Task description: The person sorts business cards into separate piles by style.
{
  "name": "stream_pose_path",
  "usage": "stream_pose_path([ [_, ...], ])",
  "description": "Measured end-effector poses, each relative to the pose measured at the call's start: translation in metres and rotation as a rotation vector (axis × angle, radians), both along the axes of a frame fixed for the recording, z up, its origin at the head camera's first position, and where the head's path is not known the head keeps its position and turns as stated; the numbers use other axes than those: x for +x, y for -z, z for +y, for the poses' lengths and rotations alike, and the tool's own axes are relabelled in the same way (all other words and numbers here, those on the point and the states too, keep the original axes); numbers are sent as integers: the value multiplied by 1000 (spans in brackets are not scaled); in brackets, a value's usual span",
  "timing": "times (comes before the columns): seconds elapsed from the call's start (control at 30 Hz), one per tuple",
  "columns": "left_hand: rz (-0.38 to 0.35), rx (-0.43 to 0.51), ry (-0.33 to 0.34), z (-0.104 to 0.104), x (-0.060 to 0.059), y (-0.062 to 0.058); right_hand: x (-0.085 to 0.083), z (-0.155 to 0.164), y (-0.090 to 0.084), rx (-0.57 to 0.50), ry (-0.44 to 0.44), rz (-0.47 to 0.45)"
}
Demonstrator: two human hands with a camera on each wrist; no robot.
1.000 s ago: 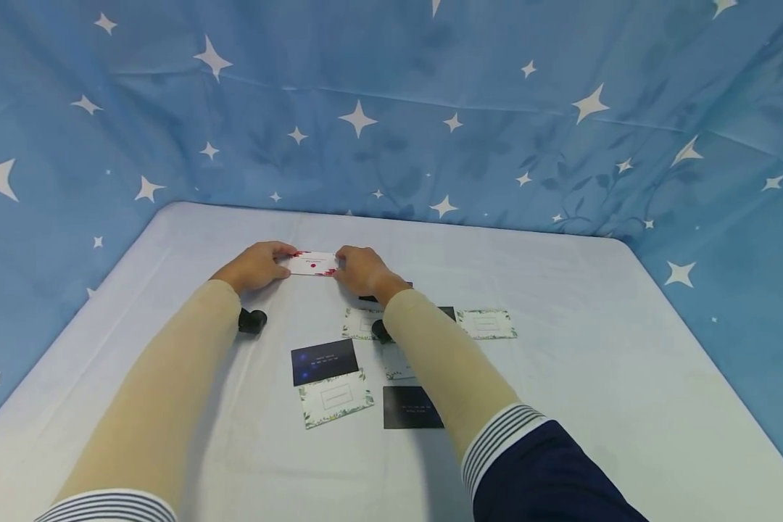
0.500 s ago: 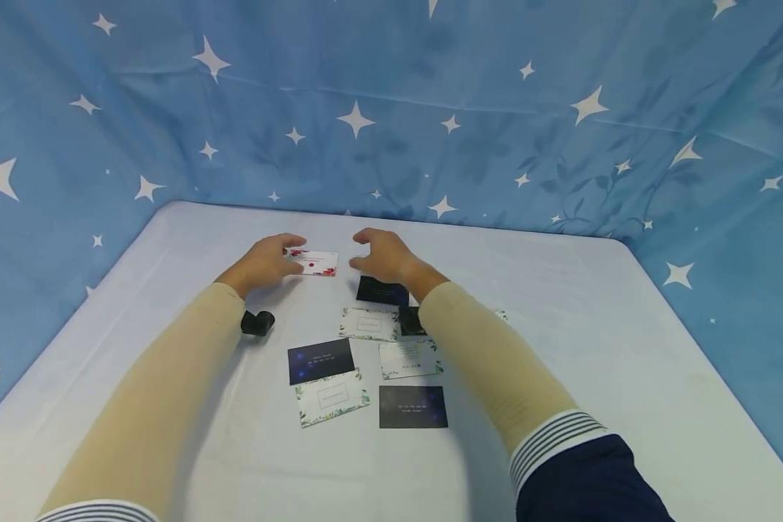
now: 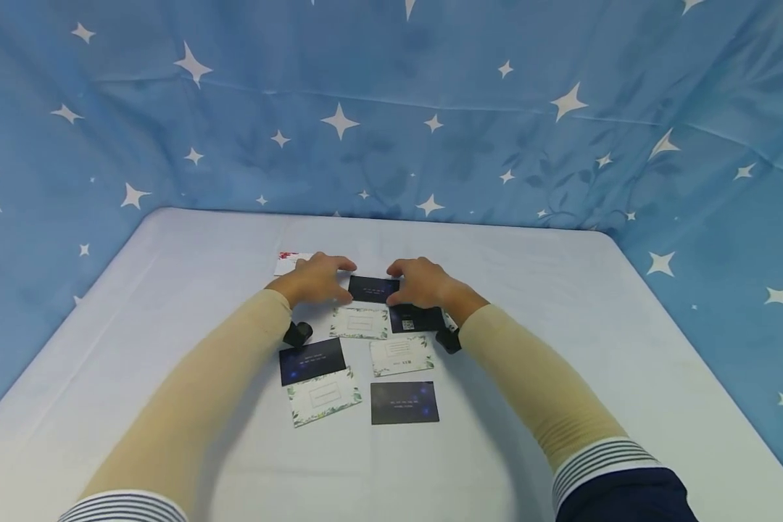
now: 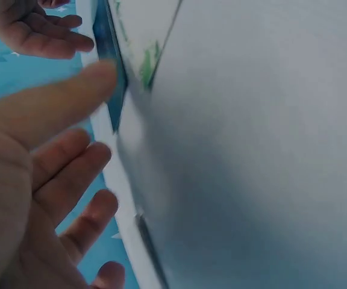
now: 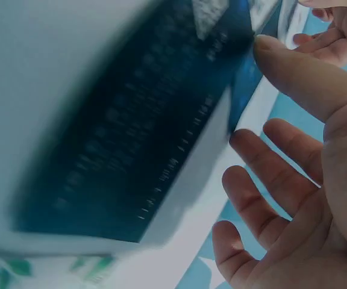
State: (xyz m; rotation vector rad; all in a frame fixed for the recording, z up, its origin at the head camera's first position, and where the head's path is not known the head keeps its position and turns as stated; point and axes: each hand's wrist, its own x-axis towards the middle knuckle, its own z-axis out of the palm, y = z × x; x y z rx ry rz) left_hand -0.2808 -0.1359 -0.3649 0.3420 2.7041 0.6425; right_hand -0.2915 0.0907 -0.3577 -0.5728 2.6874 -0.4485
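Observation:
A dark card (image 3: 373,288) lies flat on the white table (image 3: 561,326) between my two hands. My left hand (image 3: 329,272) is at its left end and my right hand (image 3: 407,275) at its right end. In the left wrist view my thumb (image 4: 71,96) meets the edge of the dark card (image 4: 110,66) while the other fingers (image 4: 71,174) hang spread and off it. In the right wrist view the thumb (image 5: 300,78) likewise touches the dark card (image 5: 143,138), with the fingers (image 5: 264,180) loose. A white card with red flowers (image 3: 287,259) lies behind my left hand.
Several more cards lie nearer me: a white leafy one (image 3: 359,322), a dark one (image 3: 417,319), a white one (image 3: 401,355), a dark blue one (image 3: 312,360), another leafy one (image 3: 324,395) and a dark one (image 3: 404,402). Blue starred cloth (image 3: 391,130) walls the table.
Both hands let go of the red-flowered card, which now lies on the table, and came back toward me to the ends of the dark card.

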Motion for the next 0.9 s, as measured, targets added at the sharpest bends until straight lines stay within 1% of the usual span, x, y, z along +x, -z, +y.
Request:
stream_pose_path([
  [0.1,-11,-5,-5,3,0,2,1,1,5,6,-13,15],
  [0.27,23,-18,-7,5,0,4,2,3,9,1,-24,56],
  [0.5,92,-56,31,4,-1,4,-1,6,9,58,-54,83],
  [0.63,124,-74,55,3,-1,4,-2,9,10,51,-79,85],
  [0.7,128,-72,62,3,0,3,-3,9,11,42,-88,88],
  [0.9,110,-54,49,2,1,3,-3,10,12,16,-113,112],
])
